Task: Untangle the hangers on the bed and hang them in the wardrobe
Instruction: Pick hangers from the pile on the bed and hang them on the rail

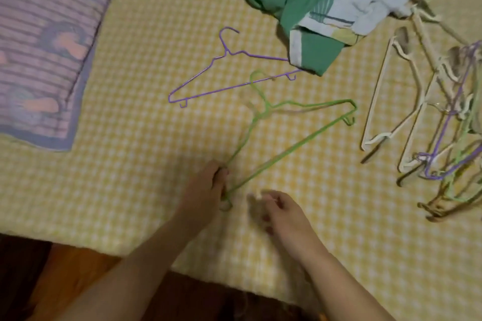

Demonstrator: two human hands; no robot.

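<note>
Left hand pinches the near corner of the green hanger flat on the bed; right hand beside it, fingers curled, blurred, so I can't tell if it holds anything. Best lift slowly, hook last. Beyond the fingers, a purple hanger touches that hook. The tangled pile waits well right.
</note>
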